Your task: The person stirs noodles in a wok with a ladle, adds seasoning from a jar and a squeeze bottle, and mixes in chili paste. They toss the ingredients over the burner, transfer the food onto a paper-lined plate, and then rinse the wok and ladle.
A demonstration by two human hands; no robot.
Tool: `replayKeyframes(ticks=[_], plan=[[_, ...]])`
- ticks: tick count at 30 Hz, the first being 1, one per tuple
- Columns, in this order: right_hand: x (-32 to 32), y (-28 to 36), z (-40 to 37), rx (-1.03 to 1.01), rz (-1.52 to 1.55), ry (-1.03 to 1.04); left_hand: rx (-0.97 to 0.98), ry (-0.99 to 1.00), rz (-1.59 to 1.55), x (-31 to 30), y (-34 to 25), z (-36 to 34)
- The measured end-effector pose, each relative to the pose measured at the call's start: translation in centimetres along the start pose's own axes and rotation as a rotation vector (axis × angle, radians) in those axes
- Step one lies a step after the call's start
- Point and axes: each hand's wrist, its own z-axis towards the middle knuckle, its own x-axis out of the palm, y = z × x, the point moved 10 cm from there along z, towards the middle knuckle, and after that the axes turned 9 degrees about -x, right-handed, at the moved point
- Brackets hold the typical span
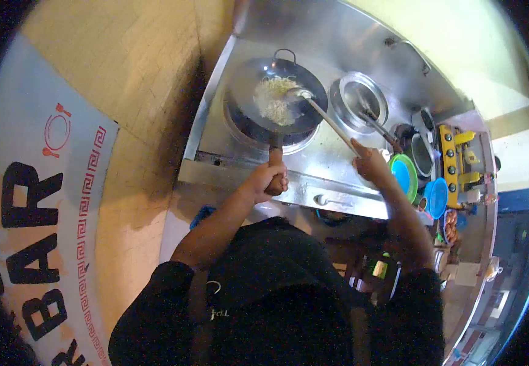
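Observation:
A dark wok [246, 82] sits over the left burner of a steel range, with pale noodles [275, 100] heaped in its middle. My left hand [268, 182] is wrapped round the wok's wooden handle [276, 158]. In my right hand [371, 163] is the long handle of a ladle [331, 122]; its metal bowl end rests among the noodles near the wok's right side. A small loop handle [285, 55] stands up from the wok's far rim.
Right of the wok is a round metal pan [362, 100] with utensils in it. Green and blue bowls [403, 177], a blue basin [436, 198] and a yellow gas stove [449, 152] stand farther right. A spoon [331, 200] lies on the front ledge. A steel splashback [337, 27] rises behind.

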Motion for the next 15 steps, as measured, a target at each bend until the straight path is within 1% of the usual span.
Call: replayKeyframes(ticks=[1, 3, 4, 5, 6, 7, 8, 9, 11, 12, 14, 15], plan=[[0.9, -0.3, 1.2, 0.003, 0.165, -0.045, 0.017, 0.006, -0.007, -0.3, -0.4, 0.1], [2.5, -0.3, 2.2, 0.058, 0.333, -0.236, 0.021, -0.048, 0.033, -1.8, -0.4, -0.3], [2.9, 0.5, 2.9, 0.179, 0.397, -0.217, 0.042, -0.055, 0.057, -3.3, -0.2, 0.4], [4.2, 0.5, 4.6, 0.107, 0.306, -0.339, 0.036, -0.061, 0.055, -3.8, 0.1, 0.7], [5.5, 1.0, 5.4, 0.21, 0.676, -0.185, 0.079, -0.058, 0.083, -3.9, 0.0, 0.8], [6.1, 3.1, 5.7, 0.306, 1.037, -0.025, 0.132, -0.051, 0.114, -3.9, -0.4, 0.9], [5.8, 3.9, 5.4, 0.348, 1.12, -0.03, 0.128, -0.032, 0.057, -3.9, -0.6, 0.9], [5.1, 4.9, 4.7, 0.342, 1.119, -0.026, 0.133, -0.035, 0.055, -4.2, -0.9, 0.8], [4.4, 6.3, 3.1, 0.303, 1.043, 0.03, 0.074, -0.055, 0.098, -4.7, -0.3, 1.1], [6.2, 5.9, 4.6, 0.201, 0.957, -0.035, 0.057, -0.061, 0.086, -4.9, 0.5, 0.9], [6.9, 6.6, 5.9, 0.292, 1.187, 0.026, 0.108, -0.137, 0.153, -4.9, -0.5, 1.1], [5.7, 7.2, 5.8, 0.339, 1.297, 0.057, 0.11, -0.135, 0.158, -4.9, -0.7, 1.2]])
